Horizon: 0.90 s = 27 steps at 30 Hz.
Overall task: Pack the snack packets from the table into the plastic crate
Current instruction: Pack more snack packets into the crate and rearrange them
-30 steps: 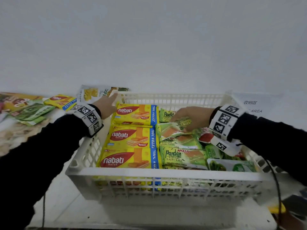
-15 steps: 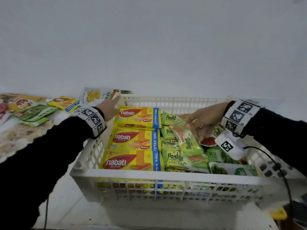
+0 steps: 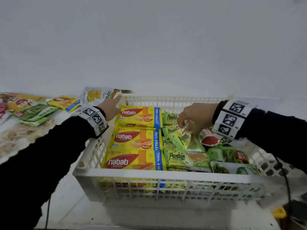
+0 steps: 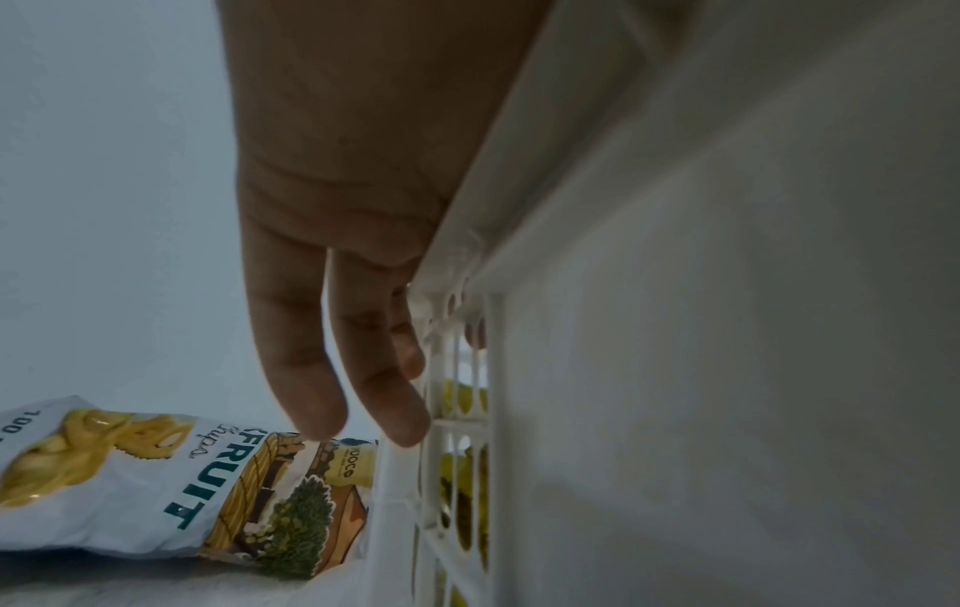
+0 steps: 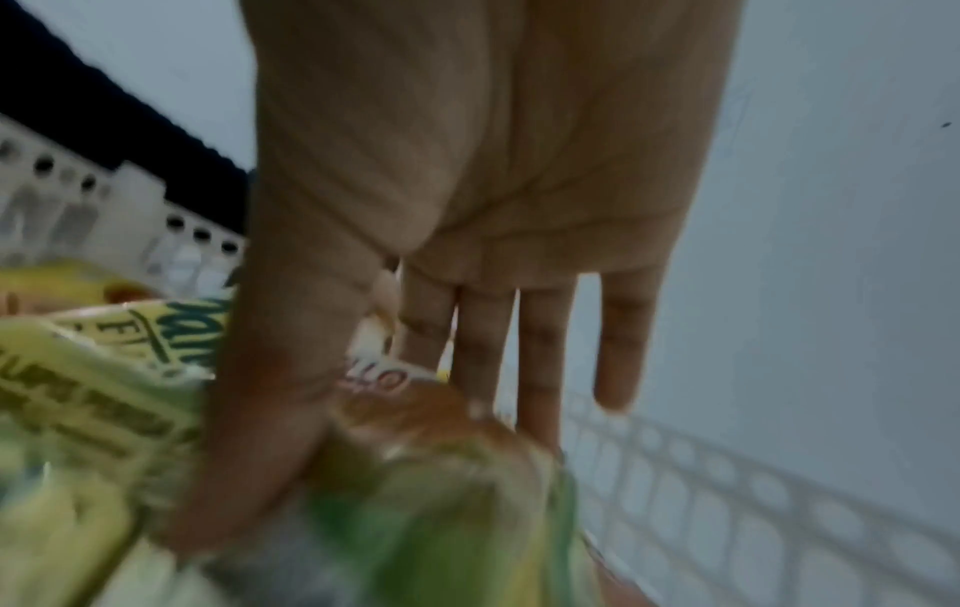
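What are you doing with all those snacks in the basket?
A person is packing snack packets into a white plastic crate. The right hand pinches a green Pandan layer cake packet, tilted over the other Pandan packets. The left hand rests on the crate's far left corner. Three Nabati wafer packs already lie inside. A jackfruit chips bag waits on the table.

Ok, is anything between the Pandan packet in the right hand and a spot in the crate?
Nothing visible blocks it. The right hand pinches the Pandan packet already inside the crate, just above other Pandan packets it would land on.
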{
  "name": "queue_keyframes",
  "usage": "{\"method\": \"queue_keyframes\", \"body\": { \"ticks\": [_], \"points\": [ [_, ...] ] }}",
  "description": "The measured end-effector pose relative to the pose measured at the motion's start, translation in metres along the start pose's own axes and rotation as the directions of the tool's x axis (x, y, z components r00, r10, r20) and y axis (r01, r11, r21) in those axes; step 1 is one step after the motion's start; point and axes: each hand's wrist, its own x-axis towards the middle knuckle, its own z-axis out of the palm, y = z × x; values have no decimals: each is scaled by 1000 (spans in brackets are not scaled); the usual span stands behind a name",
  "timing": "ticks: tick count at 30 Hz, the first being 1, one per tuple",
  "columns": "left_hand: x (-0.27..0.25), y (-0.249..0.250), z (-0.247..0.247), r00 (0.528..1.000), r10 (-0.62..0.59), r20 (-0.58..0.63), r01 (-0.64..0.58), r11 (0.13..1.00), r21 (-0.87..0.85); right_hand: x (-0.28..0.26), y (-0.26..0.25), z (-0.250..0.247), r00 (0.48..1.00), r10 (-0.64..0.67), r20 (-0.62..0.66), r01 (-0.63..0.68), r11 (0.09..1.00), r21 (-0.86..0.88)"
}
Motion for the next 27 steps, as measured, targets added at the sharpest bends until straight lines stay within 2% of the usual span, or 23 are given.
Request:
{"method": "queue_keyframes", "body": {
  "ticks": [3, 7, 9, 11, 13, 15, 17, 20, 22, 24, 27],
  "points": [
    [2, -2, 0, 1000, -6, -1, 6, 1000, -5, -12, -8, -2, 975, -91, 204, 25, 952, 304],
    [3, -3, 1, 1000, -8, -4, 8, 1000, -9, -12, -31, 20, 898, -225, 378, 101, 942, 320],
    [3, -3, 1, 1000, -10, -2, 10, 1000, -21, -12, -34, 24, 912, -247, 328, 149, 944, 294],
    [3, -3, 1, 1000, -27, -2, 27, 999, -47, -14, -34, 21, 946, -283, 157, 243, 941, 234],
    [4, -5, 1, 999, -49, 4, 49, 995, -90, -19, -38, 23, 937, -346, 41, 323, 909, 264],
    [5, -9, 2, 997, -72, 15, 74, 982, -172, -21, -43, 33, 916, -400, 35, 372, 879, 298],
    [3, -10, 2, 996, -84, 11, 84, 960, -267, -20, -45, 43, 904, -428, 24, 408, 877, 255],
    [-6, -8, -1, 998, -63, -6, 57, 924, -379, -17, -45, 53, 879, -475, -27, 475, 874, 99],
    [-14, -8, -4, 999, -51, -3, 45, 912, -408, -16, -44, 55, 887, -458, -53, 458, 889, -14],
    [-24, -9, -4, 999, -54, 1, 50, 913, -405, -15, -43, 57, 906, -420, -49, 423, 904, 63],
    [-42, -13, -9, 995, -98, 4, 90, 889, -449, -14, -37, 47, 903, -430, 15, 417, 882, 217]
  ]
}}
